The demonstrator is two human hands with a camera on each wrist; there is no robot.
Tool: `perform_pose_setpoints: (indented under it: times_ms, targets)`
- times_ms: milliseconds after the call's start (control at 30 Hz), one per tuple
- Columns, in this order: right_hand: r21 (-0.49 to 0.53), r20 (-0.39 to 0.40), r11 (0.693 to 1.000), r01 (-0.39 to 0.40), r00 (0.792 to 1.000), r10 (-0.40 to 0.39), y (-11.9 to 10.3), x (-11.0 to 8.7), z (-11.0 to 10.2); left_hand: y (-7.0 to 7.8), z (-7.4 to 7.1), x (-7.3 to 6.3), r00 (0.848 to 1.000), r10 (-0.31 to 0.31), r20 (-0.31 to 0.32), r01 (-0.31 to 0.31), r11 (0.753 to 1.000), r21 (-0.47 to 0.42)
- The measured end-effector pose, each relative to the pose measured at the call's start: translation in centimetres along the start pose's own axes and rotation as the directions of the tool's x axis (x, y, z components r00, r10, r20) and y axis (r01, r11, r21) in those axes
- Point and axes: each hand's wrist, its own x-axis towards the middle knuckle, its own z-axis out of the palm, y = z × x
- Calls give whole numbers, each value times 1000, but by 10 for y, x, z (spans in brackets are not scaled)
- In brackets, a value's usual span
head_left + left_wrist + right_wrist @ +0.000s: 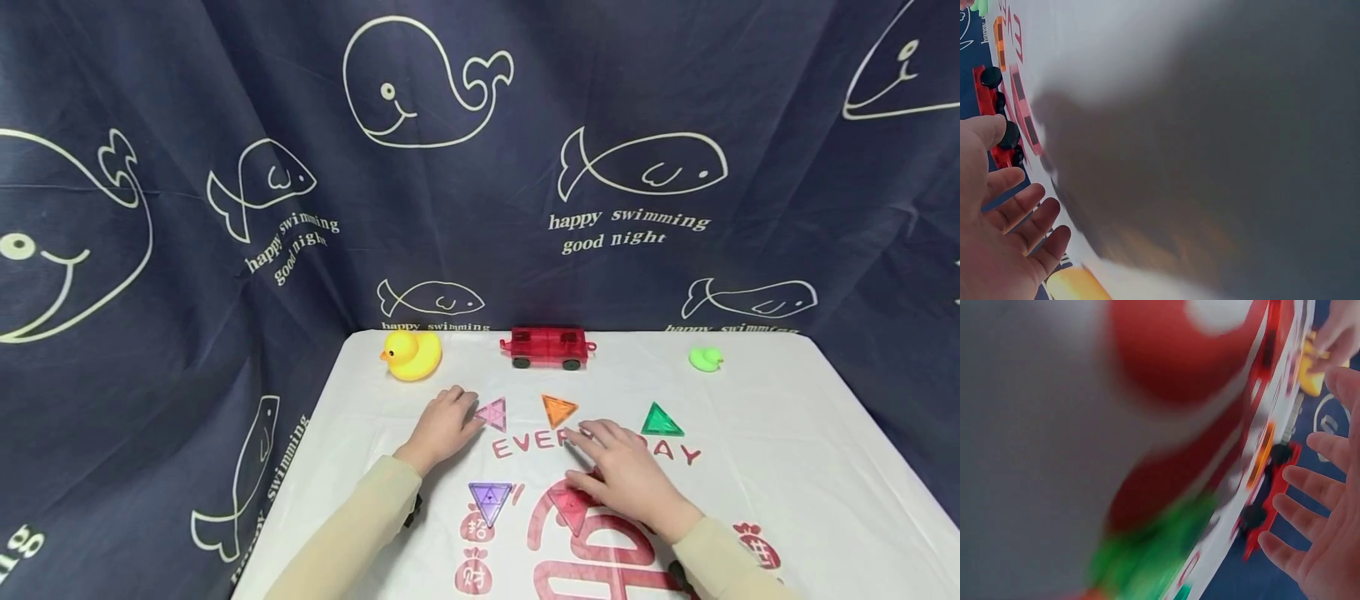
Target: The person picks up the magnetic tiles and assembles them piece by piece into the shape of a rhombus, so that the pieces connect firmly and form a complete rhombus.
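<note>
My left hand (441, 427) reaches over the table's left side, thumb and fingers loosely extended beside a pink triangular tile (492, 414). Nothing lies in its palm in the left wrist view. The right hand (626, 477) is spread, palm down, with an orange triangular tile (558, 409) beyond its fingertips. Its thumb is close to a red triangular tile (570, 505), which it partly overlaps in the head view. A green triangular tile (662, 421) lies farther right. Between the forearms is a purple triangular tile (491, 501).
Along the back edge of the white-covered table (787, 417) stand a yellow duck (412, 356), a red wheeled toy car (548, 347) and a small green duck (706, 359). A dark blue curtain (525, 275) with fish drawings hangs directly behind.
</note>
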Motion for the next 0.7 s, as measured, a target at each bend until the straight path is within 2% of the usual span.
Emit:
perform_pose_setpoints:
  times_ms: [133, 367, 567, 700]
  targets:
    - [30, 15, 998, 63, 998, -63, -22, 12, 12, 7, 3, 4, 1000, -1, -11, 1, 1000, -23]
    - [76, 122, 989, 123, 984, -132, -60, 27, 26, 17, 5, 8, 997, 45, -57, -46, 999, -9]
    - [77, 174, 974, 211, 959, -222, -80, 32, 37, 25, 5, 10, 999, 39, -12, -38, 999, 39]
    - [78, 168, 956, 283, 941, -293, -89, 34, 42, 26, 7, 11, 1000, 29, 2, -29, 998, 61]
